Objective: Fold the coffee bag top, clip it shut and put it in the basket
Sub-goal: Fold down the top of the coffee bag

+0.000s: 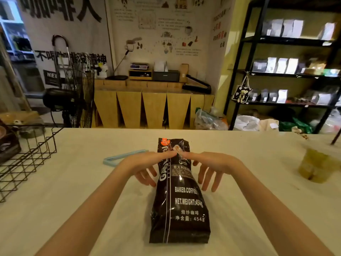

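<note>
A dark brown coffee bag (181,204) lies flat on the white table, its flattened top end pointing away from me. My left hand (145,167) and my right hand (212,168) hover on either side of the upper part, fingers spread, with the forefinger tips touching the bag near its valve. Neither hand grips anything. A light blue sealing clip (123,157) lies on the table just left of my left hand. The black wire basket (27,157) stands at the table's left edge.
A yellowish translucent cup (315,168) sits at the right of the table. A dark bag (8,145) rests inside the basket's far end. Beyond the table's far edge are a fan, wooden counters and black shelves.
</note>
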The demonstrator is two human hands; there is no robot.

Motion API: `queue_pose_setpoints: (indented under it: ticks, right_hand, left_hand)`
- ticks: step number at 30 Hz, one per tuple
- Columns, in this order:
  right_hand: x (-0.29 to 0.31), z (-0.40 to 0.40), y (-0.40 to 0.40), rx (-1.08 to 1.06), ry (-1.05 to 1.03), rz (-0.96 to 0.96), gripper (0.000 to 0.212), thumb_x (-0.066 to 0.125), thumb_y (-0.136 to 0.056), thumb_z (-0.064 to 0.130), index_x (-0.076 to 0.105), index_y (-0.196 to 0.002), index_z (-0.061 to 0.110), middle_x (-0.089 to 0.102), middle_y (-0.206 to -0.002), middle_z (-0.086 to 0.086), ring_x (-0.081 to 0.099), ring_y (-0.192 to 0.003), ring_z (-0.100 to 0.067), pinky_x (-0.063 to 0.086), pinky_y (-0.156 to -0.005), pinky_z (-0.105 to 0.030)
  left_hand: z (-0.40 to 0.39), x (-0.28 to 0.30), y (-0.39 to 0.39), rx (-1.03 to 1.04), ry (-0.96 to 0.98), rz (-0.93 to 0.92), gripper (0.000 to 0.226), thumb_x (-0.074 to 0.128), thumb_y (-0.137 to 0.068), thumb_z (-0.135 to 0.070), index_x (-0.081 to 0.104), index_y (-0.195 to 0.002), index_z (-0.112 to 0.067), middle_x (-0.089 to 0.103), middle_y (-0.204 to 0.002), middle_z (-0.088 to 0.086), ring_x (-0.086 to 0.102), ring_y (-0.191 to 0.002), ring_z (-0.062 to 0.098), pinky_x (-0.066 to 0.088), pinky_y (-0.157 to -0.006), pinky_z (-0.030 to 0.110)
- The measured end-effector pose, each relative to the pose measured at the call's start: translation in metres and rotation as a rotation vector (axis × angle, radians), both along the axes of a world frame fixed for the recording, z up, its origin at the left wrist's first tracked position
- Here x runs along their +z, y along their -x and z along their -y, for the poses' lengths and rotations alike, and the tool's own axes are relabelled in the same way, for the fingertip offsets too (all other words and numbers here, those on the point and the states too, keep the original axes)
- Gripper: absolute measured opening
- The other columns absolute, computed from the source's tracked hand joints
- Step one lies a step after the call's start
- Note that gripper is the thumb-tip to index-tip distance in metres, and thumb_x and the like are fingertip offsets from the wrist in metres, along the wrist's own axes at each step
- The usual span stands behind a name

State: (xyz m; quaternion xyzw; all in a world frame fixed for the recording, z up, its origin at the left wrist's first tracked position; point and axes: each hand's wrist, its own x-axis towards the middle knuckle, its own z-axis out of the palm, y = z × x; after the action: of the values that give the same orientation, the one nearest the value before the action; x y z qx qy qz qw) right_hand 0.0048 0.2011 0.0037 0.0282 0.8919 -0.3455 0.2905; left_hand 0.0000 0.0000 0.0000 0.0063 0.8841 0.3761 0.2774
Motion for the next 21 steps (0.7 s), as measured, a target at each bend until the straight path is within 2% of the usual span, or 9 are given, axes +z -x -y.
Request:
queue_pose_setpoints:
  ticks: [3,5,8,12,16,21]
  right_hand:
    - [-0.010,0.001,-0.005,-0.019,0.027,0.051,0.110,0.042,-0.054,0.084,0.030,-0.136,0.011,0.064,-0.112,-0.021,0.070,-0.087,-0.031,0.059,-0.064,-0.043]
    - [-0.019,0.001,-0.005,-0.046,0.059,0.048,0.107,0.042,-0.057,0.084,0.034,-0.134,0.011,0.063,-0.112,-0.019,0.069,-0.088,-0.031,0.060,-0.062,-0.042]
    - [-0.025,0.003,-0.006,-0.065,0.119,0.034,0.109,0.044,-0.048,0.086,0.043,-0.127,0.012,0.063,-0.111,-0.018,0.068,-0.089,-0.032,0.060,-0.058,-0.040]
    - [-0.028,0.005,-0.009,-0.081,0.182,0.027,0.097,0.045,-0.046,0.084,0.047,-0.114,0.016,0.061,-0.113,-0.020,0.067,-0.093,-0.034,0.060,-0.060,-0.041]
    - [-0.028,0.005,-0.011,-0.077,0.202,0.008,0.095,0.046,-0.047,0.083,0.047,-0.115,0.017,0.060,-0.113,-0.020,0.067,-0.091,-0.034,0.060,-0.062,-0.040]
    - [-0.019,0.005,-0.015,-0.075,0.237,-0.093,0.067,0.050,-0.068,0.071,0.052,-0.112,0.020,0.063,-0.096,-0.003,0.066,-0.082,-0.024,0.060,-0.063,-0.038]
  left_hand:
    - [-0.003,-0.006,-0.006,-0.015,-0.006,0.022,0.082,0.038,-0.068,-0.077,0.039,-0.130,-0.024,0.058,-0.110,0.012,0.064,-0.090,0.026,0.054,-0.069,0.032]
    - [-0.003,-0.013,-0.006,-0.001,-0.028,0.021,0.086,0.041,-0.061,-0.079,0.044,-0.125,-0.021,0.059,-0.115,0.012,0.062,-0.098,0.027,0.053,-0.079,0.036]
    - [-0.005,-0.020,-0.005,0.015,-0.100,-0.008,0.093,0.047,-0.050,-0.084,0.051,-0.118,-0.020,0.062,-0.113,0.010,0.063,-0.099,0.025,0.052,-0.088,0.039]
    - [-0.008,-0.026,-0.008,0.067,-0.172,-0.028,0.090,0.051,-0.051,-0.078,0.047,-0.120,-0.019,0.061,-0.114,0.010,0.062,-0.100,0.025,0.051,-0.090,0.038]
    - [-0.008,-0.027,-0.009,0.111,-0.212,-0.039,0.092,0.056,-0.052,-0.076,0.042,-0.122,-0.017,0.061,-0.113,0.010,0.062,-0.099,0.026,0.050,-0.091,0.041]
    - [-0.005,-0.018,-0.012,0.096,-0.267,-0.062,0.101,0.061,-0.045,-0.071,0.035,-0.126,-0.019,0.060,-0.110,0.007,0.063,-0.096,0.026,0.053,-0.085,0.045]
